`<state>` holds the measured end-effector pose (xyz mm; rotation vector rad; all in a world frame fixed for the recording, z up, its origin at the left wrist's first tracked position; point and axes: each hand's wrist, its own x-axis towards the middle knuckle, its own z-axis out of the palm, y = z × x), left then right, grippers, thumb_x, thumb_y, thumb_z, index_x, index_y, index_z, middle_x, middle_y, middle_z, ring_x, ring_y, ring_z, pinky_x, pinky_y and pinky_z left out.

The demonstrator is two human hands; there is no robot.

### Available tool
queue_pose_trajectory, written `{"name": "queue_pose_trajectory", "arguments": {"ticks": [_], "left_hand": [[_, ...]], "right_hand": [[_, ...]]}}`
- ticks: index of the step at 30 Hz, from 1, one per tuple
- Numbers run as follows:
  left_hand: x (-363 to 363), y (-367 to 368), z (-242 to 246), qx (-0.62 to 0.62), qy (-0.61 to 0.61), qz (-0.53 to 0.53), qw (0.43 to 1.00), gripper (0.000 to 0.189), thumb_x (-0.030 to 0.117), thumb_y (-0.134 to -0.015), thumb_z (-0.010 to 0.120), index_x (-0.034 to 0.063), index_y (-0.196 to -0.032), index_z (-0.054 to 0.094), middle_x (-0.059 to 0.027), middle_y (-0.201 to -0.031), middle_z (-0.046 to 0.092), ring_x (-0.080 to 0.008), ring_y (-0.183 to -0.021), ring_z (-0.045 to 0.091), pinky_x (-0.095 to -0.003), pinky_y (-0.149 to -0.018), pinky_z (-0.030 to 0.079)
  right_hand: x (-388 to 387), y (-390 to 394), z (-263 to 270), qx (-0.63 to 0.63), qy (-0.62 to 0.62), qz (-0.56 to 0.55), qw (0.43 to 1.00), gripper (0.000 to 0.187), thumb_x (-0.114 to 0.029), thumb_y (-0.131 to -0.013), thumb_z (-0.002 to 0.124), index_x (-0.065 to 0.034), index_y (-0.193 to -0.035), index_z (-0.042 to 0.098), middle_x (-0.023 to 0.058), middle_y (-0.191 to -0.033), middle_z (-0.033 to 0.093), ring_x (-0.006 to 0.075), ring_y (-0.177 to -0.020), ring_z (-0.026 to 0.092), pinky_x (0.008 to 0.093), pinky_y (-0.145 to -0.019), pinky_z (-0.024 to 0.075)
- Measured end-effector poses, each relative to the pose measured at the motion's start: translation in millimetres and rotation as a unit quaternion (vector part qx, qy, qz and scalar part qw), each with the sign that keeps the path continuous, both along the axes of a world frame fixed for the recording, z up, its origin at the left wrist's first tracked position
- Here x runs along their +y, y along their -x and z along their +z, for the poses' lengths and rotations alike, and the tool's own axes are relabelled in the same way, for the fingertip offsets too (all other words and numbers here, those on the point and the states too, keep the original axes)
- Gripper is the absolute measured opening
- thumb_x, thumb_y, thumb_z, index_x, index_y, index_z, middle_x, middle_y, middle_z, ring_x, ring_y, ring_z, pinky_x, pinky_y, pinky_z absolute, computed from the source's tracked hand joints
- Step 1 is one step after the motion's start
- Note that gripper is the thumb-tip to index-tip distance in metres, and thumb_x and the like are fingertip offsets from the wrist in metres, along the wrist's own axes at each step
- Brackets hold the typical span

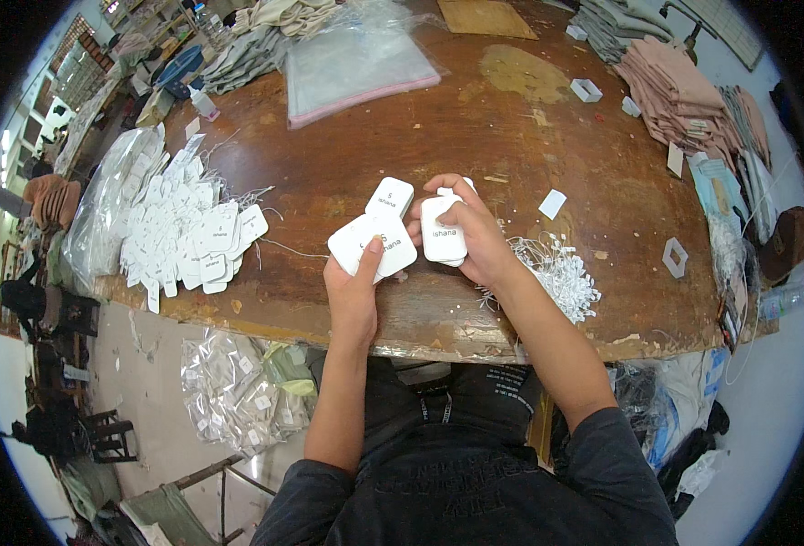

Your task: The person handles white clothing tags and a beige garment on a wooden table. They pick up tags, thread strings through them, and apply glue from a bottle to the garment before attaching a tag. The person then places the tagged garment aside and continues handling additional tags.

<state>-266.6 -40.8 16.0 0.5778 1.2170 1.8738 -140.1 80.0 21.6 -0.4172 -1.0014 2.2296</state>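
My left hand (pixel 355 286) grips a fanned bunch of white cardboard hang tags (pixel 347 235), thumb pressed across their printed faces. One thick stack of them juts out at the top. Close beside it, my right hand (pixel 473 235) holds a smaller stack of white hang tags (pixel 443 242), with the thumb on the front tag and the fingers curled behind. Both bunches are above the wooden table (pixel 347 157), near its front edge. Below my right wrist lies a tangle of white tag strings (pixel 559 276), partly hidden by the forearm.
A large heap of strung hang tags (pixel 176 232) lies at left, beside a clear plastic bag (pixel 105 205). Flat plastic bags (pixel 361 75) lie at the back near a small bottle (pixel 204 106). Folded pink garments (pixel 681 95) are stacked at right. Bagged garments (pixel 245 396) sit below the table.
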Motion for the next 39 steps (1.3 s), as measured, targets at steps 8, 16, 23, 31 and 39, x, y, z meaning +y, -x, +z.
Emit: {"name": "queue_pose_trajectory", "arguments": {"ticks": [8, 16, 23, 31, 39], "left_hand": [[-4, 5, -6, -0.059, -0.018, -0.077, 0.995, 0.037, 0.014, -0.093, 0.061, -0.0065, -0.122, 0.050, -0.0137, -0.109, 0.064, -0.0190, -0.094, 0.065, -0.0336, -0.078, 0.054], [-1, -5, -9, 0.110, 0.036, -0.016, 0.993, 0.037, 0.019, -0.095, 0.061, -0.0060, -0.122, 0.053, -0.0120, -0.110, 0.064, -0.0170, -0.091, 0.064, -0.0328, -0.079, 0.052], [-6, 8, -10, -0.093, -0.021, -0.096, 0.991, 0.038, 0.023, -0.100, 0.044, -0.0045, -0.125, 0.049, -0.0158, -0.106, 0.064, -0.0222, -0.086, 0.065, -0.0360, -0.073, 0.054], [-3, -3, -7, 0.072, 0.021, 0.004, 0.997, 0.030, 0.017, -0.096, 0.057, -0.0045, -0.118, 0.054, -0.0118, -0.106, 0.064, -0.0164, -0.094, 0.063, -0.0317, -0.080, 0.052], [-7, 3, -3, -0.089, 0.002, -0.085, 0.992, 0.030, 0.014, -0.098, 0.053, -0.0056, -0.121, 0.053, -0.0127, -0.111, 0.064, -0.0166, -0.095, 0.063, -0.0316, -0.082, 0.051]], "right_hand": [[-12, 5, 1, -0.153, -0.138, 0.034, 0.978, 0.018, -0.022, -0.091, 0.067, -0.0056, -0.095, 0.060, 0.0016, -0.087, 0.062, 0.0088, -0.081, 0.059, 0.0256, -0.070, 0.0486], [-9, 5, -2, -0.153, -0.141, 0.025, 0.978, 0.015, -0.017, -0.091, 0.065, -0.0046, -0.097, 0.061, 0.0034, -0.089, 0.063, 0.0098, -0.083, 0.059, 0.0254, -0.074, 0.0485], [-6, 3, -5, -0.062, -0.067, -0.015, 0.996, 0.014, -0.007, -0.087, 0.062, -0.0030, -0.099, 0.056, 0.0120, -0.098, 0.065, 0.0161, -0.084, 0.066, 0.0290, -0.067, 0.0548], [-6, 4, -2, -0.108, -0.143, -0.002, 0.984, 0.016, -0.009, -0.087, 0.064, -0.0064, -0.100, 0.056, 0.0082, -0.098, 0.063, 0.0125, -0.079, 0.060, 0.0284, -0.070, 0.0507], [-9, 4, 0, -0.149, -0.152, 0.019, 0.977, 0.016, -0.021, -0.090, 0.068, -0.0063, -0.094, 0.061, 0.0008, -0.087, 0.063, 0.0084, -0.081, 0.058, 0.0261, -0.071, 0.0472]]}}
